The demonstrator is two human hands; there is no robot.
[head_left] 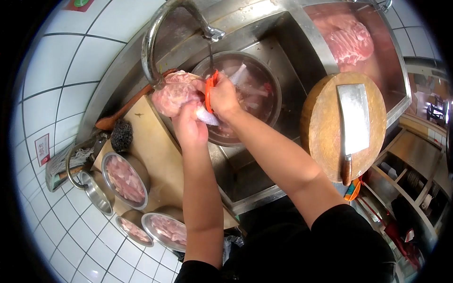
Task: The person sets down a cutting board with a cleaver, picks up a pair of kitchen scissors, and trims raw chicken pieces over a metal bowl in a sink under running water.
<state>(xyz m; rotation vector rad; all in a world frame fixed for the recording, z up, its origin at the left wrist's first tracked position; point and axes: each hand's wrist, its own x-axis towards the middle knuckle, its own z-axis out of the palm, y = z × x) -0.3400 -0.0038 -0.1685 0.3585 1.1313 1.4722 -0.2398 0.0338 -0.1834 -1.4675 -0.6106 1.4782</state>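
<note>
My right hand (223, 98) is closed round the orange handles of a pair of scissors (208, 94), held over the left sink basin. My left hand (191, 125) grips a pale piece of raw poultry (171, 94), with a bone end (206, 117) sticking out beside the fingers. The scissors' blades are mostly hidden by the meat and hands. Behind and below my hands, a round metal bowl (278, 101) in the sink holds water and poultry pieces with a leg end (239, 74) showing.
A curved faucet (150, 45) arches over the meat. On the right, a cleaver (354, 118) lies on a round chopping block (321, 127). Another basin holds a large piece of meat (348, 42). Bowls of cut meat (125, 180) and a dark scrubber (121, 135) sit at left.
</note>
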